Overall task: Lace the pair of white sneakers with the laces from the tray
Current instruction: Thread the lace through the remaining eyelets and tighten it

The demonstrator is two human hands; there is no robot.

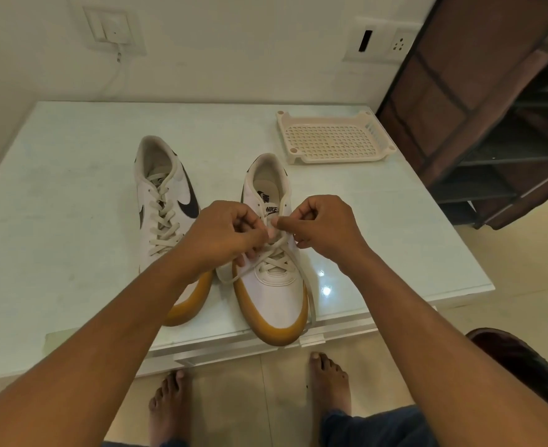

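over the gum-soled sneaker [271, 295], left hand [224, 233] and right hand [326, 224] pinch its flat lace [234, 278].

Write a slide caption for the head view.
Left hand and right hand pinch the lace over the half-laced sneaker; the laced sneaker stands beside it, the tray behind.

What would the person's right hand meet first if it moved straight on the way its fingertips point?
Most likely the left hand: the right hand pinches the lace and points across the half-laced sneaker at it, almost touching already.
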